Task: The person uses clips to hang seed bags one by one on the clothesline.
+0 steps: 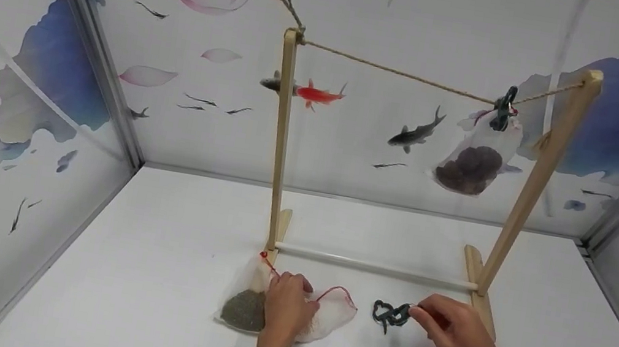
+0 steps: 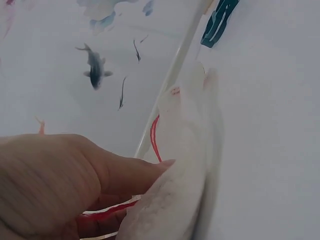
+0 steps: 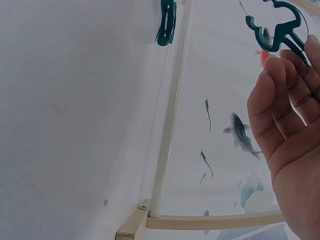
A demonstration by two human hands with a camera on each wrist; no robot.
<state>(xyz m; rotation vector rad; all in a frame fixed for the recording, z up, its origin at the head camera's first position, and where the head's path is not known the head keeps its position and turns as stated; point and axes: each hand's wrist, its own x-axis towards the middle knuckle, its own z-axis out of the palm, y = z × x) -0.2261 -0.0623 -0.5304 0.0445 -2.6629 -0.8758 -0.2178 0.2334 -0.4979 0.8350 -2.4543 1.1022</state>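
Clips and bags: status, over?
Right hand pinching a green clip. Left hand gripping white bag. Dark-filled bag clipped near rope's right end; nothing visibly blocking the rest.

The clips [image 3: 284, 31] look smooth plastic, the bags [image 1: 328, 322] sheer cloth.

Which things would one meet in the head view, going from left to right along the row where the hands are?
Bag with dark filling, left hand, pale bag, dark green clips, right hand.
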